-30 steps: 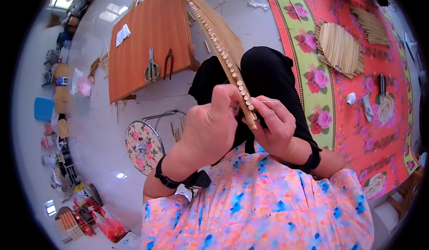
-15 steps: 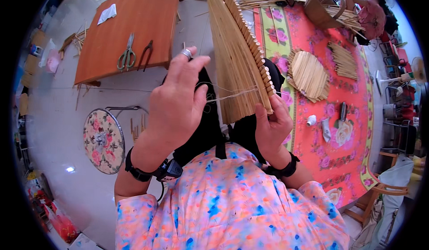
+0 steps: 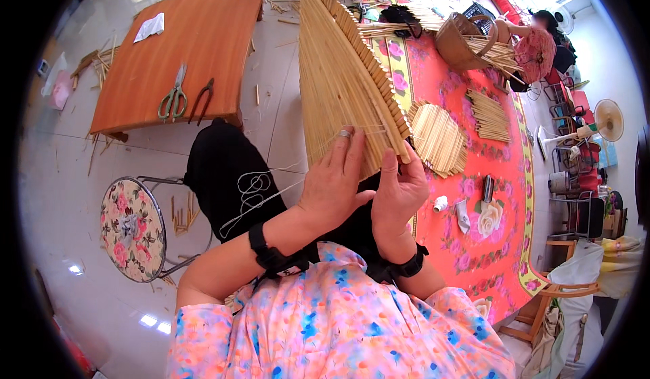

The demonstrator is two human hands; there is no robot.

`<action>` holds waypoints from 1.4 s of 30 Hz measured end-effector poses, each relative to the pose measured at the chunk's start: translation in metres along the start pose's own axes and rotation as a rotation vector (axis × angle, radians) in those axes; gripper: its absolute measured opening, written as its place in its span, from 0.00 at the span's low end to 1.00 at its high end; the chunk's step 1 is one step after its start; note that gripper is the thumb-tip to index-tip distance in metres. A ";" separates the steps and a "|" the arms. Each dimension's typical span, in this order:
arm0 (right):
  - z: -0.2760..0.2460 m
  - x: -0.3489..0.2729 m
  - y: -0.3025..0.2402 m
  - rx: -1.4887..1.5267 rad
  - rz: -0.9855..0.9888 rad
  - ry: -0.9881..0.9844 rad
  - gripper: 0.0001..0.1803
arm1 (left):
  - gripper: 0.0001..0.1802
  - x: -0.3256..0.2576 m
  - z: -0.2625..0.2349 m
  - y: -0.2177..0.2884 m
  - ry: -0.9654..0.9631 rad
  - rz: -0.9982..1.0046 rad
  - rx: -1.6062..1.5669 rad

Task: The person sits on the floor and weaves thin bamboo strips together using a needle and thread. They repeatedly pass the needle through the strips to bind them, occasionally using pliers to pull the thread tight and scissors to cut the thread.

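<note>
A pale tiled floor and a red floral mat framed a straw-weaving session seen from the head camera.

At centre frame, the left hand pressed flat against a fan-shaped straw panel while the right hand gripped its lower edge, white thread trailing across the black lap. Scissors lay on an orange table in the upper left; a floral stool stood at lower left.
</note>
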State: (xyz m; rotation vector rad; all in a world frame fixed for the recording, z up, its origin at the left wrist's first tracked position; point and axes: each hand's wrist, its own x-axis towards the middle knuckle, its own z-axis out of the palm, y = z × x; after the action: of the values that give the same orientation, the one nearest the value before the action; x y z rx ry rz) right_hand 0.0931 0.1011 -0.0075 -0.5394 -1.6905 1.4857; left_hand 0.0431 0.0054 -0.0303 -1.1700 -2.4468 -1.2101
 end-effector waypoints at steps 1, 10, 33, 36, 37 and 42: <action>0.001 0.000 -0.002 -0.002 0.002 -0.045 0.18 | 0.57 0.000 0.005 -0.003 0.033 -0.009 0.012; -0.018 0.006 0.012 0.038 0.055 -0.285 0.19 | 0.48 0.007 -0.008 -0.023 0.123 -0.085 -0.039; -0.018 0.168 -0.015 -0.524 -0.943 -0.737 0.19 | 0.34 0.073 -0.045 -0.063 0.058 0.163 -0.128; -0.008 0.180 -0.010 -0.533 -0.914 -0.703 0.17 | 0.32 0.093 -0.056 -0.074 0.070 0.195 -0.059; -0.003 0.186 -0.013 -0.527 -0.966 -0.673 0.18 | 0.32 0.100 -0.059 -0.075 0.100 0.207 -0.013; 0.014 0.218 -0.025 -0.539 -1.017 -0.647 0.20 | 0.32 0.119 -0.079 -0.069 0.168 0.129 0.195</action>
State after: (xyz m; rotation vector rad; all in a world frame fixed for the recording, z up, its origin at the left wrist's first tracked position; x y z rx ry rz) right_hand -0.0410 0.2527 0.0792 0.5817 -2.3339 0.4450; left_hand -0.1004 -0.0092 0.0345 -1.1047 -2.2685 -0.9672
